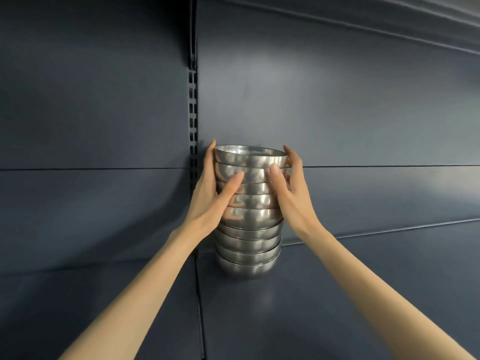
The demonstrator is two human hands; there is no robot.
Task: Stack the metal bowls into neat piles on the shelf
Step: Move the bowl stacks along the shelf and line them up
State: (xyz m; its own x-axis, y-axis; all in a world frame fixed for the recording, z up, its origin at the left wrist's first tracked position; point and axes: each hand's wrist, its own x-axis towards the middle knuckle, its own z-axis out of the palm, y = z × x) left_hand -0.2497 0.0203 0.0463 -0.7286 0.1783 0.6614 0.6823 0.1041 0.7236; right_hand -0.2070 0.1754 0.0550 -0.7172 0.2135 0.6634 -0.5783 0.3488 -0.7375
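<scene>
On the shelf (337, 294): pile of metal bowls (249, 245) stands upright near the back panel (337, 113); lower bowls slightly askew
Left hand (213, 201): clasps the pile's upper left side; thumb across the front
Right hand (293, 201): clasps the upper right side likewise

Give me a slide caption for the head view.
The left hand and right hand grip the upper part of a tall stack of metal bowls on the dark shelf.
</scene>
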